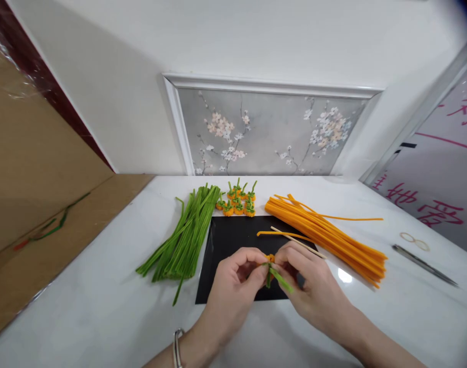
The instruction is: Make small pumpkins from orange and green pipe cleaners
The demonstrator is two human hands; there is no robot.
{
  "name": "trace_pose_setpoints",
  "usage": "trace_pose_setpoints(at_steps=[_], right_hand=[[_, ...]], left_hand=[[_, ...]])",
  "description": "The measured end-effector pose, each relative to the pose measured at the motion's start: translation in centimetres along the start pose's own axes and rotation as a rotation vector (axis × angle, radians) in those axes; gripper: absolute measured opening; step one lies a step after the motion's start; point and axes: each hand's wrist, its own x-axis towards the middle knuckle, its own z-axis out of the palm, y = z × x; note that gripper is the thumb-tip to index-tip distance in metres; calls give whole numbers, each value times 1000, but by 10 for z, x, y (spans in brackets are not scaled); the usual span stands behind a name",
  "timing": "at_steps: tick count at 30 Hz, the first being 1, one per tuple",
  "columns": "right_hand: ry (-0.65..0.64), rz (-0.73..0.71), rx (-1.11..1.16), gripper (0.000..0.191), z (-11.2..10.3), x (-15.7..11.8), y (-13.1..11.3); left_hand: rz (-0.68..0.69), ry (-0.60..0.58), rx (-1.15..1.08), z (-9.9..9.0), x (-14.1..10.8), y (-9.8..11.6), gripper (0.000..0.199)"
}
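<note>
Over a black mat (233, 237), my left hand (237, 281) and my right hand (310, 283) meet with fingertips pinched together. Between them is a small coil of orange pipe cleaner (270, 258), mostly covered by the fingers. A green pipe cleaner (281, 280) sticks out toward me from the same spot, one end under my right thumb. My left fingers grip the coil's left side. Just beyond the hands, a wooden stick (294, 239) and a single orange pipe cleaner (283, 233) lie across the mat.
Green pipe cleaners (191, 235) lie bundled left of the mat, orange pipe cleaners (329, 235) to its right. Several small orange-and-green pieces (239, 204) stand behind it. Tweezers (425, 266) and rubber bands (415, 241) rest at far right. Cardboard (45, 153) borders the left side.
</note>
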Motion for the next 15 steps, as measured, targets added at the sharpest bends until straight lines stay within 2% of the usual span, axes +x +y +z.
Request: trace_pose_setpoints(at_steps=[5,8,12,15], right_hand=[[-44,-49,-66,18,-5,2,3],[-7,-27,-72,14,-8,2,6],[67,94,-50,20,-9,-2,2],[-53,206,13,32,-4,-4,-3]], left_hand=[[-161,-18,-112,1,-2,4,15],[-204,-12,-126,-2,0,6,17],[-208,50,-213,-3,2,6,17],[-160,31,-272,-1,1,3,14]])
